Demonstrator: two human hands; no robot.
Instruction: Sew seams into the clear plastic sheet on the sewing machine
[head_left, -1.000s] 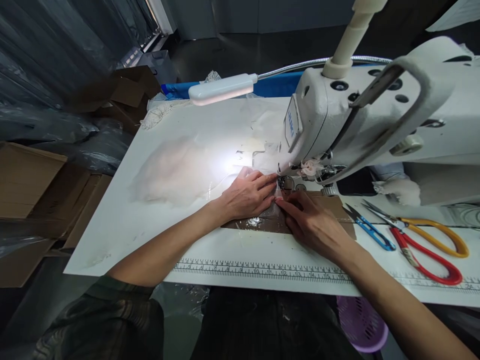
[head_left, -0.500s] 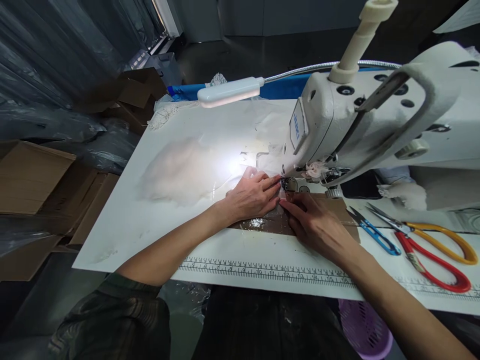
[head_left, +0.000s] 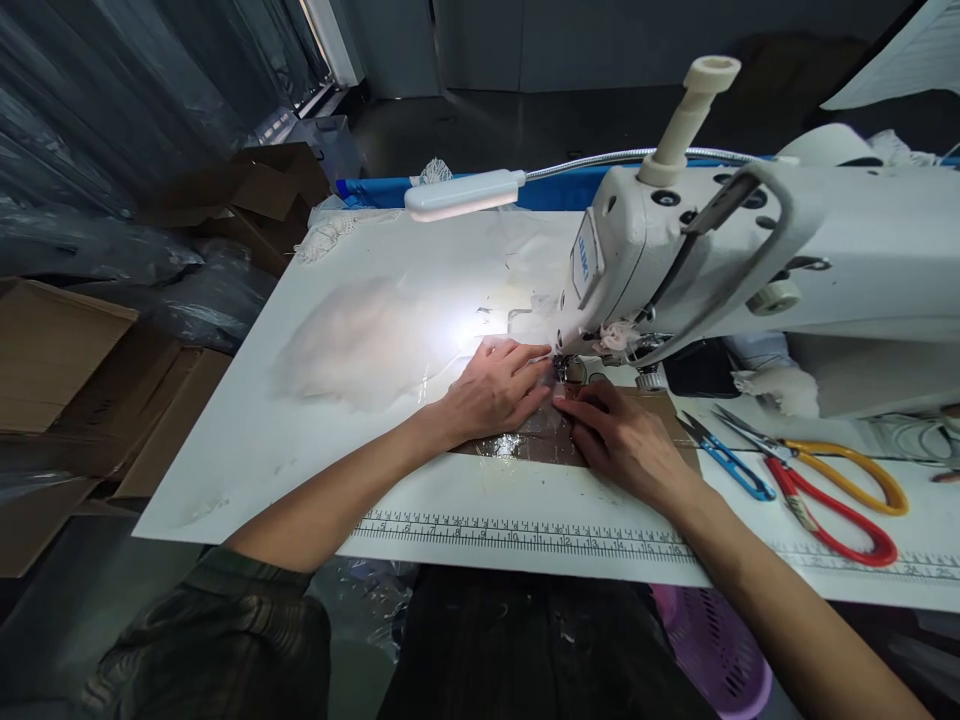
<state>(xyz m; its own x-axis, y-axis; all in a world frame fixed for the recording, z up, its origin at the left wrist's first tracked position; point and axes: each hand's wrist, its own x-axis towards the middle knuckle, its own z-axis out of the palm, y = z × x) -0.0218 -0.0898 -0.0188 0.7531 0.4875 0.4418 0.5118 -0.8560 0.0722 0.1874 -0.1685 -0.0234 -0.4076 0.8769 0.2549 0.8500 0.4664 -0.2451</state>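
A white sewing machine point(head_left: 637, 240) stands over the table, its presser foot point(head_left: 561, 366) close to my fingertips. My left hand point(head_left: 496, 390) lies flat with fingers stretched out, pressing thin sheer fabric point(head_left: 352, 345) just left of the needle area. The fabric spreads pale and see-through across the tabletop. In front of the presser foot, my right hand point(head_left: 619, 425) has its fingers curled and closed at the fabric's edge; the exact grip is partly hidden. Beneath both hands runs a shiny brown taped strip point(head_left: 517, 447).
Blue thread snips point(head_left: 731, 460) and scissors with red and yellow handles point(head_left: 825, 500) lie right of my right hand. A printed ruler point(head_left: 525, 535) follows the front edge. A lamp point(head_left: 465, 195) hangs above; cardboard boxes point(head_left: 60, 350) stand left, a purple basket point(head_left: 720, 650) below.
The view has shifted slightly, so the machine and scissors appear further left. Both hands keep nearly the same place and pose at the fabric by the presser foot.
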